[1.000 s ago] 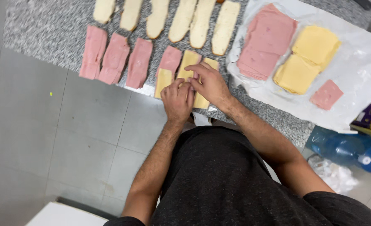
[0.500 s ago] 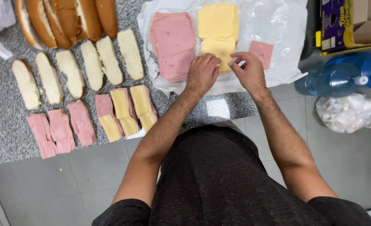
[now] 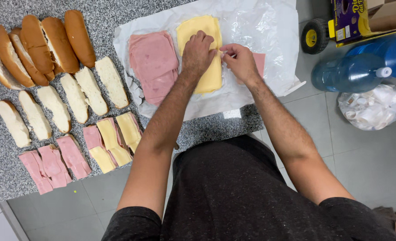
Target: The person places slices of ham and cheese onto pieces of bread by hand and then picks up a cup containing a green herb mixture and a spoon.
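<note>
A stack of yellow cheese slices (image 3: 207,73) lies on white wrapping paper (image 3: 265,40) on the speckled counter. My left hand (image 3: 197,52) presses flat on the stack. Beside it my right hand (image 3: 238,60) pinches the right edge of the top slice. A pile of pink ham slices (image 3: 152,60) lies left of the cheese, and a single ham piece (image 3: 259,62) shows behind my right hand. Three bread halves topped with ham and cheese (image 3: 112,142) sit near the counter's front edge, next to three topped with ham only (image 3: 55,163).
Several plain bread halves (image 3: 57,105) and whole rolls (image 3: 39,47) fill the counter's left side. On the floor at right stand blue water bottles (image 3: 354,69), a clear bag of white cups (image 3: 374,107), a cardboard box (image 3: 358,18) and a small yellow-hubbed wheel (image 3: 313,35).
Both hands left the cheese-topped bread halves and moved right to the cheese stack on the paper. The view swung with them.
</note>
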